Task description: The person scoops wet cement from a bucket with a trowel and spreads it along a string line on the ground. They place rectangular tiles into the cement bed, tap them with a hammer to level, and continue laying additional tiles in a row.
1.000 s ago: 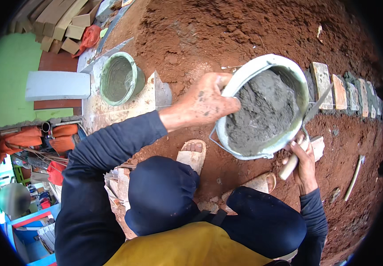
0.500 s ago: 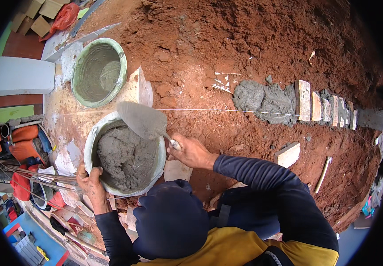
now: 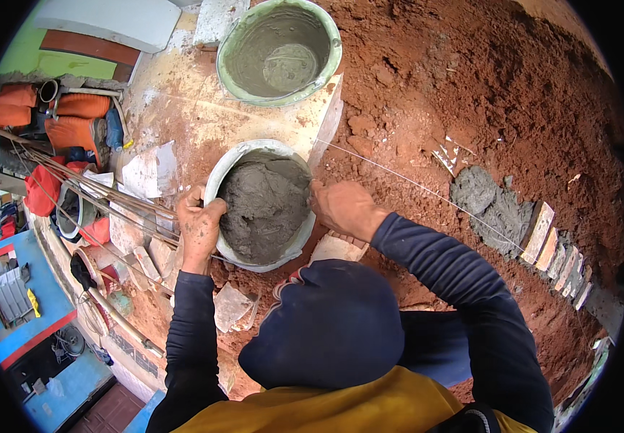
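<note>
A pale bucket [image 3: 214, 180] full of grey mortar [image 3: 261, 216] stands in front of me. My left hand [image 3: 200, 224] is closed on its left rim, thumb over the edge toward the mortar. At the opposite side my right hand [image 3: 348, 207] grips the right rim, its fingertips partly hidden. I cannot make out the trowel in the current view. Just beyond stands a greenish bucket [image 3: 334, 50], with only mortar residue visible on its inside and bottom.
A taut string [image 3: 398, 168] runs to a row of bricks [image 3: 545, 234] with wet mortar [image 3: 489, 206] at its end. Red soil [image 3: 413, 86] spreads to the right. Thin rods [image 3: 103, 184], orange objects [image 3: 74, 137] and a white tile piece [image 3: 150, 171] lie left.
My right hand, earlier holding a trowel over the bucket, now grips the rim; the trowel is out of sight. My left hand stays on the rim. The view has shifted and turned.
</note>
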### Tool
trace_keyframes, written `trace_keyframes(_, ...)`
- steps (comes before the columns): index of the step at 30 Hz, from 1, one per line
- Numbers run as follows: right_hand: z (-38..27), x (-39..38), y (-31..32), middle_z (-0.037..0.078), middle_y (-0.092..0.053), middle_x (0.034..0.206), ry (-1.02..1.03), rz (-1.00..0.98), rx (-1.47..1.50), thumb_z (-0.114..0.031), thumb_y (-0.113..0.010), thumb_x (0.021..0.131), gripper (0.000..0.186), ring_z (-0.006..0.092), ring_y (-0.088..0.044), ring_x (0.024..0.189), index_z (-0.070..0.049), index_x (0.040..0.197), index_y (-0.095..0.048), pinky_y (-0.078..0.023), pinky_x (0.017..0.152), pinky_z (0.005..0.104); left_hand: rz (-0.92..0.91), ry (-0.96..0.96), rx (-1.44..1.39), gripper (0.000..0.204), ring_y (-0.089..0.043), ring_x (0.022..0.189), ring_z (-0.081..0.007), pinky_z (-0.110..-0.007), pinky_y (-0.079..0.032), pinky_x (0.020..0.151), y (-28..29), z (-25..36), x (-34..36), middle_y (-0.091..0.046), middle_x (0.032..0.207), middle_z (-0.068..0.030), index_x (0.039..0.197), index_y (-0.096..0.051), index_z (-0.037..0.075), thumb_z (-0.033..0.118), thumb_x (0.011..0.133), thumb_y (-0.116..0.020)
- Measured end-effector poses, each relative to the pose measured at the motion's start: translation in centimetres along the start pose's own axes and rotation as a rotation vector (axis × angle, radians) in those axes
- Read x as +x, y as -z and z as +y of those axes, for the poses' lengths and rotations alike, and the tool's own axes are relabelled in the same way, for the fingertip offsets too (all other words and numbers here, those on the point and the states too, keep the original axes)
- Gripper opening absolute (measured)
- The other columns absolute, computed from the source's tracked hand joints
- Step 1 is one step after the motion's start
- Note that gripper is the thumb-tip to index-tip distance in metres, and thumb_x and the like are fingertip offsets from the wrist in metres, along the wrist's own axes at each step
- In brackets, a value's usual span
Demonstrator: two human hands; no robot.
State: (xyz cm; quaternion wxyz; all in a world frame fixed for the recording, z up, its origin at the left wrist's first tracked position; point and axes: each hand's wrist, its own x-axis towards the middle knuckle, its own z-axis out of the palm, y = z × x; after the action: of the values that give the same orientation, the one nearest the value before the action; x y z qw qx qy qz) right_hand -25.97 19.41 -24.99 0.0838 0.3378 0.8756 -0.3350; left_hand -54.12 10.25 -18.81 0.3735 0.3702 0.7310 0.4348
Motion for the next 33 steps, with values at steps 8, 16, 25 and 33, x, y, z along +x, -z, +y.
trace_keyframes(8,-4.5,2.0,-3.2,0.028,-0.071,0.083,0.054,-0.108,0.389,-0.037,-0.047,0.109,0.044,0.0499,-0.070,0.084,0.005,0.118,-0.056,-0.055,0.080,0.0593,0.114,0.073,-0.123,0.009,-0.058,0.077,-0.0066,-0.025,-0.046,0.073,3.5,-2.1,0.8,-0.070,0.084,0.0003,0.090,-0.072,0.000,-0.003,0.083,-0.068)
trace_keyframes(16,-2.3,1.3,-3.9,0.029,-0.068,0.081,0.109,-0.103,0.508,-0.043,-0.054,0.106,0.044,0.0517,-0.068,0.084,0.000,0.116,-0.060,-0.053,0.078,0.0603,0.152,0.164,-0.084,0.012,-0.058,0.077,-0.0081,-0.025,-0.046,0.076,3.1,-2.1,0.5,-0.068,0.083,0.0027,0.087,-0.073,0.005,0.013,0.091,-0.080)
trace_keyframes(25,2.0,-2.4,0.3,0.027,-0.071,0.089,0.072,-0.068,0.504,-0.039,-0.063,0.099,0.040,0.0472,-0.071,0.089,-0.002,0.115,-0.066,-0.056,0.083,0.0575,0.137,0.239,-0.186,0.017,-0.062,0.085,-0.0126,-0.028,-0.049,0.084,4.8,-2.4,1.1,-0.071,0.095,-0.0024,0.103,-0.073,0.004,0.019,0.095,-0.075)
trace_keyframes(33,13.4,-13.7,6.2,0.021,-0.067,0.078,-0.172,0.109,0.390,-0.040,-0.055,0.103,0.034,0.0393,-0.068,0.070,-0.007,0.104,-0.064,-0.056,0.067,0.0525,0.102,0.214,-0.182,0.018,-0.062,0.089,-0.0134,-0.031,-0.048,0.087,6.1,-3.7,1.3,-0.070,0.100,-0.0020,0.105,-0.072,0.005,0.018,0.094,-0.074)
